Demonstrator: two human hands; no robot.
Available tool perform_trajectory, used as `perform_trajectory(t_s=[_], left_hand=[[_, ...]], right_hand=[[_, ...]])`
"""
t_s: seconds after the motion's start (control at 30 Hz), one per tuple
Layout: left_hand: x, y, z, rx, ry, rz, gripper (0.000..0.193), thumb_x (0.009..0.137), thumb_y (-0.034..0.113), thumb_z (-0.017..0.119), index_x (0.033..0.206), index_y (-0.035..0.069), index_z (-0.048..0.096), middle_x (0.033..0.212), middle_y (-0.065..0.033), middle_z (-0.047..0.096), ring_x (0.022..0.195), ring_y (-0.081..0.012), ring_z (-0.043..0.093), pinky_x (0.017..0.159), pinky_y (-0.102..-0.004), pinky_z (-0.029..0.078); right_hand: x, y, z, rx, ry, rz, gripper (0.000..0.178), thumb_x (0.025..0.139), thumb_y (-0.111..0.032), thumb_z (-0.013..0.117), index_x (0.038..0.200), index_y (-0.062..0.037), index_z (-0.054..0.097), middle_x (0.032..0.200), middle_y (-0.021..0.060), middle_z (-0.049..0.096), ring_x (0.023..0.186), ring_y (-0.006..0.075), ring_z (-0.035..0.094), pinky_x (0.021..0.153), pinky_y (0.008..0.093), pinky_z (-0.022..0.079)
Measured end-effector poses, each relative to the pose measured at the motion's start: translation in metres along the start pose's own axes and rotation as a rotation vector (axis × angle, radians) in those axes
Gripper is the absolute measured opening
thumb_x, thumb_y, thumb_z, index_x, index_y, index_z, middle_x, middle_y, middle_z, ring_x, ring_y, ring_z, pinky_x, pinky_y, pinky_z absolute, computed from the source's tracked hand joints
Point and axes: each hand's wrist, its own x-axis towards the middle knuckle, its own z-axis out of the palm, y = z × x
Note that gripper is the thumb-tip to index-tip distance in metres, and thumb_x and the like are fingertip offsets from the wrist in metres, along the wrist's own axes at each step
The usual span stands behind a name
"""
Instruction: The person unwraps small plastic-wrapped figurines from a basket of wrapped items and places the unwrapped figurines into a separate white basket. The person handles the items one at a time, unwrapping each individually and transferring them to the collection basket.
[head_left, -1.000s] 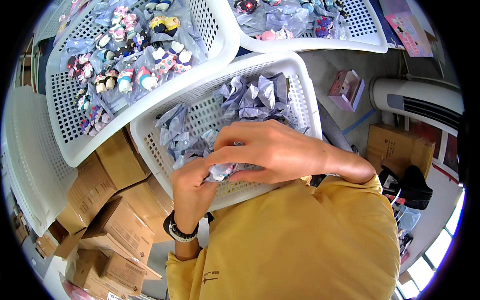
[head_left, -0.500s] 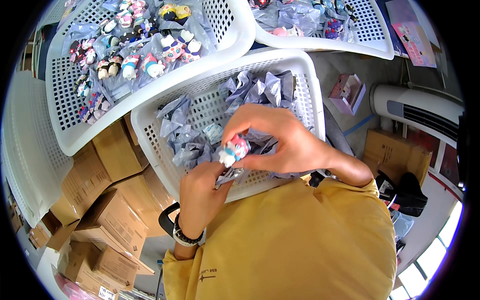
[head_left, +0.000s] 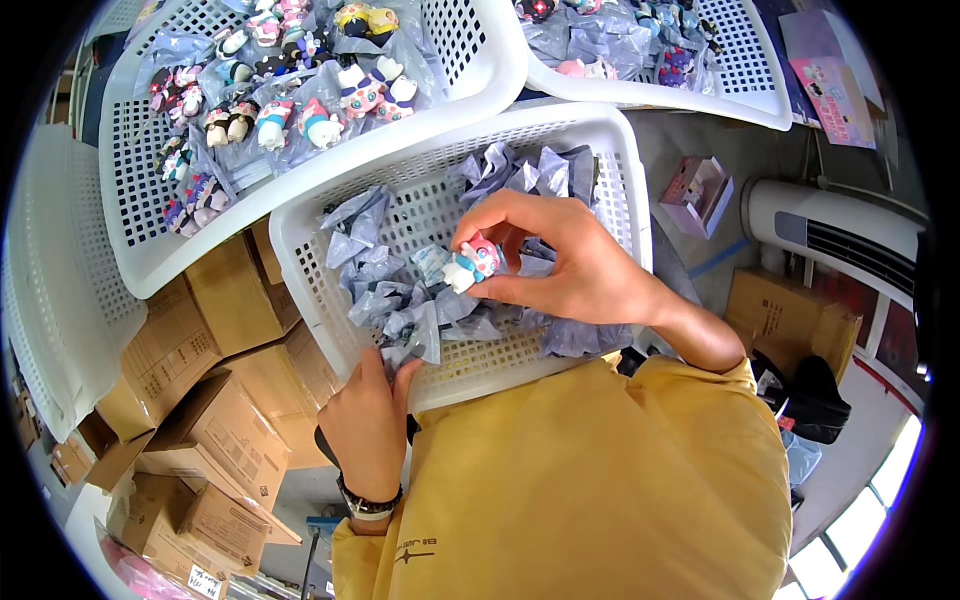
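Note:
Between the thumb and fingers of my right hand [head_left: 575, 262] is a small toy figurine [head_left: 473, 262] with a pink head, a white body and a light-blue collar. It is held over the near white basket [head_left: 460, 392], its face showing. At that basket's near left rim, my left hand [head_left: 368, 428] pinches a crumpled, see-through grey plastic bag [head_left: 420, 335] between thumb and index finger. More crumpled grey bags [head_left: 355, 235] lie in the basket, along with a small pale printed packet [head_left: 431, 263] just left of the figurine.
Behind stand two larger white baskets, the left one [head_left: 400, 140] and the right one [head_left: 650, 98], holding several figurines on plastic bags. Cardboard boxes [head_left: 235, 425] are stacked at left. At right are a small pink box [head_left: 697, 196], a white appliance [head_left: 835, 235] and another carton [head_left: 790, 310].
My left hand has moved away from the figurine, down and left, drawing the plastic bag with it. My right hand keeps the figurine, now turned and fully out in view.

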Motion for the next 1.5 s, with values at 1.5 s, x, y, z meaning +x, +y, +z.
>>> perform_trajectory(t_s=[1.5], left_hand=[[0.062, 0.027, 0.026, -0.288, 0.191, 0.389, 0.040, 0.094, 0.016, 0.079, 0.129, 0.003, 0.066, 0.121, -0.0136, 0.070, 0.110, -0.0350, 0.066, 0.091, -0.0475, 0.056]], right_hand=[[0.036, -0.060, -0.036, 0.277, -0.133, -0.099, 0.037, 0.097, 0.013, 0.072, 0.132, -0.0001, 0.070, 0.131, 0.0079, 0.067, 0.119, 0.0178, 0.068, 0.099, 0.0329, 0.061]])
